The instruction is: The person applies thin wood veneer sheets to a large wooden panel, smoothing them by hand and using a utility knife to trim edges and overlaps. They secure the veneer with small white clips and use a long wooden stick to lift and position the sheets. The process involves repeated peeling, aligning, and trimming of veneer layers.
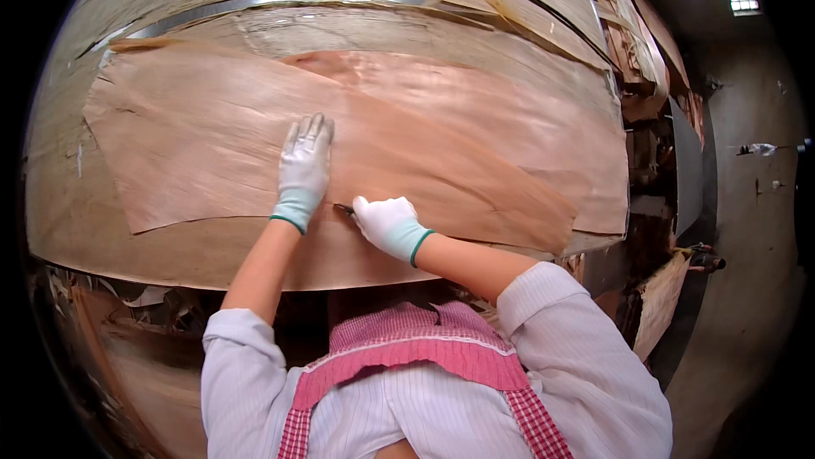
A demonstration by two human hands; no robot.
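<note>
Steadying the top sheet (pixel 204 136), the left hand (pixel 306 162) lay flat on it, fingers together. The right hand (pixel 389 223), near the middle of the worktop's (pixel 195 253) near edge, was clamped on a small dark tool (pixel 343 208), probably a blade; whether its tip touched the top sheet could not be told. The top sheet ran from the worktop's left part toward its near right corner, overlapping a second sheet (pixel 509 119) toward the right edge. Laying out looked done, since both were spread; trimming seemed under way, judging by the grip. The uneven outline suggested more trimming was left, though how far any cut reached could not be made out.
</note>
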